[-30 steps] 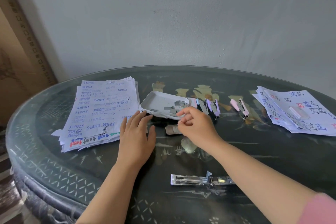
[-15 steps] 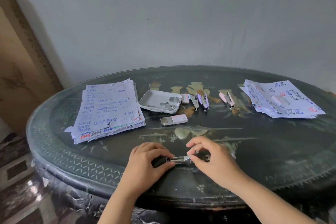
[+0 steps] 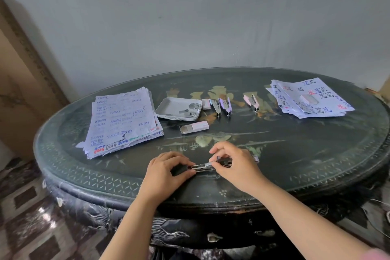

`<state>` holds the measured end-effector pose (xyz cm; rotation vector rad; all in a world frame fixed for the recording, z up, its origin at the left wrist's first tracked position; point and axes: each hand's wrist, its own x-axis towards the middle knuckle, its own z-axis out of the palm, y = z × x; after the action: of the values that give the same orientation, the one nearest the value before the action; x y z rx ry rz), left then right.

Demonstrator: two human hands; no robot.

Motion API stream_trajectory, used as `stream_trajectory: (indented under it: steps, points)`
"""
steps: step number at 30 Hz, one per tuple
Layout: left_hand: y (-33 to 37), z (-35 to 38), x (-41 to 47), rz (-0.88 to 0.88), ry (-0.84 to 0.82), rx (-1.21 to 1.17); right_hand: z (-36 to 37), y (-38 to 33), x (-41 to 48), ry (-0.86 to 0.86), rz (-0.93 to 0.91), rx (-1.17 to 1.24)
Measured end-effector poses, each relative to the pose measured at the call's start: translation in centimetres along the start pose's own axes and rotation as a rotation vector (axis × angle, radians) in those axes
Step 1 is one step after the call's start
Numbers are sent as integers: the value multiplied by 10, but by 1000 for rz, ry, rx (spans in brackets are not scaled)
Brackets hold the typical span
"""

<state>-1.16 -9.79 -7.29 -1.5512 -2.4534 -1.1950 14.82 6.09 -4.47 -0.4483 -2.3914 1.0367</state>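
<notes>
An opened metal stapler (image 3: 203,167) lies flat near the front edge of the dark oval table (image 3: 316,154). My left hand (image 3: 166,172) grips its left end, fingers curled round it. My right hand (image 3: 234,164) pinches a small strip of staples (image 3: 210,163) over the stapler's open channel. A white tray (image 3: 168,108) holding several staple strips sits further back, with an open staple box (image 3: 195,127) in front of it.
A stack of stamped papers (image 3: 122,124) lies at the left, another paper stack (image 3: 310,99) with a small box on it at the right. Three small staplers (image 3: 225,106) lie behind the tray's right side. A grey wall stands behind the table.
My right hand left the tray and my left hand left the paper stack; both came to the stapler at the front edge. The view has pulled back from the table.
</notes>
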Motion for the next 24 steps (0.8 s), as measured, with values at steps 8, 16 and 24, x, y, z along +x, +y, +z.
stream_trajectory:
  steps: [8,16,24]
  points:
    - [-2,1,0,-1,1,-8,2,4,-1,25,23,25]
    - [-4,2,0,0,1,-14,2,5,1,29,55,36]
    - [-4,2,0,0,4,3,6,4,-2,29,-1,-30]
